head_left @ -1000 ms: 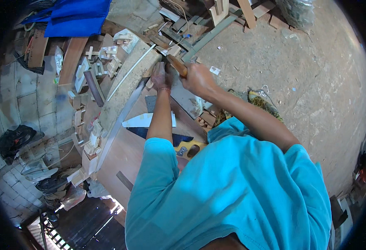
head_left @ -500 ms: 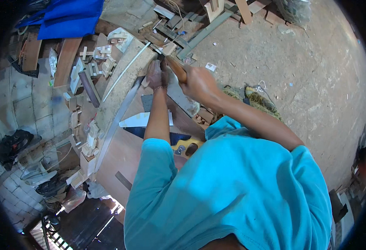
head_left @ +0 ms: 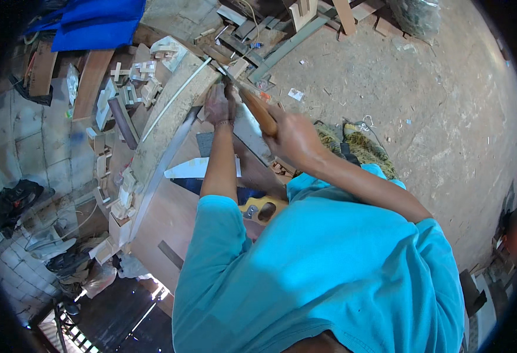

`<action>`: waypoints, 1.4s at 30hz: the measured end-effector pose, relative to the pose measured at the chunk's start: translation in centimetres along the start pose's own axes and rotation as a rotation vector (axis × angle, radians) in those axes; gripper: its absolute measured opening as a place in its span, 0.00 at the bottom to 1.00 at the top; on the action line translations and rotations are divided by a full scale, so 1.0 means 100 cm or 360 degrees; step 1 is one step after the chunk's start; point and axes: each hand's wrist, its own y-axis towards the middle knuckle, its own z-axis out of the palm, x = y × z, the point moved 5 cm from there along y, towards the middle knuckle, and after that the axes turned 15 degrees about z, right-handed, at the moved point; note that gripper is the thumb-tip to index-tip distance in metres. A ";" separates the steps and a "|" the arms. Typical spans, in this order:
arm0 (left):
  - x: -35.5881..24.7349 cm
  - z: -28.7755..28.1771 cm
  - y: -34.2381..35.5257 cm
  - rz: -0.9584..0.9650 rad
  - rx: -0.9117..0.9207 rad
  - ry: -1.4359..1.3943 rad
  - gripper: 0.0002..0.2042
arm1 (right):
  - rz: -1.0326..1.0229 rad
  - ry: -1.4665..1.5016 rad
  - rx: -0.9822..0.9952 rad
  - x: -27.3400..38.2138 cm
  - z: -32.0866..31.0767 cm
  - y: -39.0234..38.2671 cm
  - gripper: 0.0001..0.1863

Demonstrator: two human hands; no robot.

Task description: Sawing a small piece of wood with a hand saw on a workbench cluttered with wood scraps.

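Note:
My right hand (head_left: 295,136) is closed round the thick handle of a wooden-handled tool (head_left: 257,112). A narrow metal part runs from that handle up and left, past the fingers of my left hand; its exact kind I cannot make out. At the far end of the workbench (head_left: 158,212), my left hand (head_left: 218,106) is closed, its fingers together against something dark and mostly hidden. Under my left forearm lie a white pointed piece (head_left: 191,169) and a handsaw with a yellow handle (head_left: 264,207). A small grey block (head_left: 205,143) rests beside my wrist.
Several small wooden pieces (head_left: 143,70) crowd the bench's left side, near a long pale strip (head_left: 176,100). A dark flat bar (head_left: 171,254) lies on the near bench top. Beyond are timber offcuts (head_left: 294,47), a blue sheet (head_left: 96,26) and a filled plastic bag (head_left: 416,17).
My right hand has drawn back toward my body and to the right, bringing the wooden-handled tool with it. My left hand stays at nearly the same spot on the bench.

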 end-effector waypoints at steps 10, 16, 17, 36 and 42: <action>0.004 0.003 0.007 0.0085 0.0036 0.0048 0.10 | -0.0017 -0.0050 -0.0151 -0.005 0.033 0.059 0.10; 0.007 0.000 0.001 -0.0010 0.0104 0.0134 0.07 | 0.0100 0.0056 0.0071 0.000 -0.011 -0.011 0.11; 0.002 -0.001 0.007 0.0005 0.0091 0.0136 0.07 | 0.0060 0.0015 0.0006 -0.001 -0.013 -0.007 0.10; -0.001 -0.002 0.002 -0.0220 -0.0018 0.0078 0.12 | 0.0328 0.0202 -0.0039 -0.064 0.003 0.061 0.12; -0.007 -0.005 0.007 -0.0446 0.0309 0.0125 0.14 | 0.0231 0.0295 0.0052 -0.052 0.001 0.056 0.15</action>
